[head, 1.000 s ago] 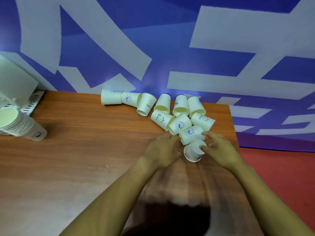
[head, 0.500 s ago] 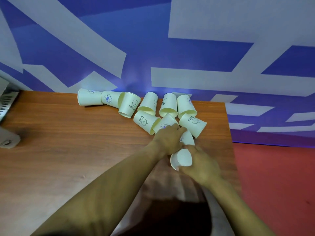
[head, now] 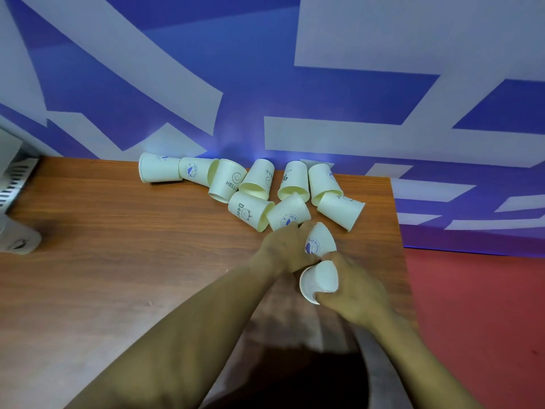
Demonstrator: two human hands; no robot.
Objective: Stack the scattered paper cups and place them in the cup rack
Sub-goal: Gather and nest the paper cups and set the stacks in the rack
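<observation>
Head view. Wooden tabletop [head: 124,261], set against a blue-and-white wall [head: 265,84]. Scattered paper cups [head: 250,184], nine lying on their sides near the tabletop's far edge. Left hand [head: 287,249]: grip curled round a whale-print cup [head: 320,240]. Right hand [head: 356,290]: grip wrapped round a plain cup [head: 318,280], just beside the first. Stacked cups [head: 17,240], partly visible at left edge.
</observation>
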